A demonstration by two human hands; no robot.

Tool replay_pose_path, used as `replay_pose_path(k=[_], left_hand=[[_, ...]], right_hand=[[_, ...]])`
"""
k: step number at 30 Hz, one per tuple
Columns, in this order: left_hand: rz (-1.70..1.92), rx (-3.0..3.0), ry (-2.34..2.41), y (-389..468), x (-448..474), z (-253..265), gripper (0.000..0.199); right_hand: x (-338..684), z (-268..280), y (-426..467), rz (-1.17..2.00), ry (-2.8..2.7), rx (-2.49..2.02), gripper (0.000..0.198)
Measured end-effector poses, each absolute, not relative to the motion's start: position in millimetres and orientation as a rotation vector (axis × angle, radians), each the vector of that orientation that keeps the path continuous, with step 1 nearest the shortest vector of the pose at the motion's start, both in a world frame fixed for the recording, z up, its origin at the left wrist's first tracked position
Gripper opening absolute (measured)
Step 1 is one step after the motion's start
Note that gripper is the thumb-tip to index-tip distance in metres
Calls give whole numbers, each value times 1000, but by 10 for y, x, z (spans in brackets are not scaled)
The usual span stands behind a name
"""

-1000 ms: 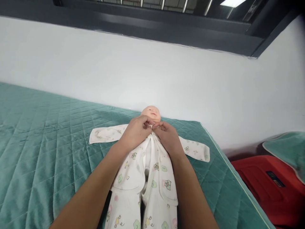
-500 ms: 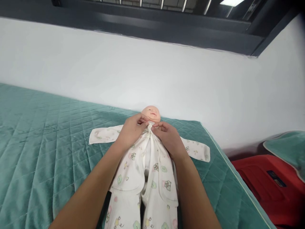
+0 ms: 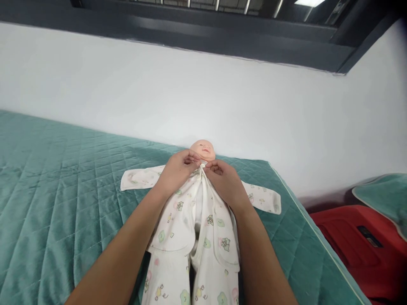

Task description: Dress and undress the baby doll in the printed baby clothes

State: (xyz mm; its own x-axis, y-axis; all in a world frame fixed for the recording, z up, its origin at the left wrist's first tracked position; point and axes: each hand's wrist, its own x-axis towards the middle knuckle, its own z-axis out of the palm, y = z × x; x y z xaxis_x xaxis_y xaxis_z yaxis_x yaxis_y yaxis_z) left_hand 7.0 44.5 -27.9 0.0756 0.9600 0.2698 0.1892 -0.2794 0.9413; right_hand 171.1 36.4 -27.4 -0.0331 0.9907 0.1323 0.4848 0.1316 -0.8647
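Observation:
A baby doll (image 3: 203, 148) lies on its back, dressed in a white printed jacket (image 3: 178, 212) and matching trousers (image 3: 168, 275). Just under the doll's chin, my left hand (image 3: 182, 167) pinches one side of the jacket's collar. My right hand (image 3: 222, 176) pinches the opposite collar edge, and the fingertips of both hands almost meet at the neck. Below them the jacket front hangs apart, showing a white layer beneath. Both sleeves stretch out sideways. Any fastener between my fingers is too small to make out.
A green quilted cover (image 3: 63, 190) lies under the doll, its piped edge running down the right side. Behind stands a white wall (image 3: 159, 93) below a dark window frame (image 3: 190, 36). A red plastic stool or chair (image 3: 356, 241) with green cloth (image 3: 384, 195) sits at right.
Both hands keep their pinch at the collar, with only slight finger movement. The whole view has shifted very slightly.

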Motion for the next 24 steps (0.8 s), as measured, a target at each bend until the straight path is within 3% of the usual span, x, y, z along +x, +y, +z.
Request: replay_pose_path(k=[8,17,24], left_hand=[[1242,1526,1241,159,41,-214,14],[1179,1805,1210,-178,-50,-367,22],[1168,1766,1193,-169,-17,-304,13]], right_hand=[[1674,-163,-8,614,-1673,-1505,24],[1605,-363,-355,462,-1640,-1533,16],[1618,-375,-289,626,-1528,-1457,16]])
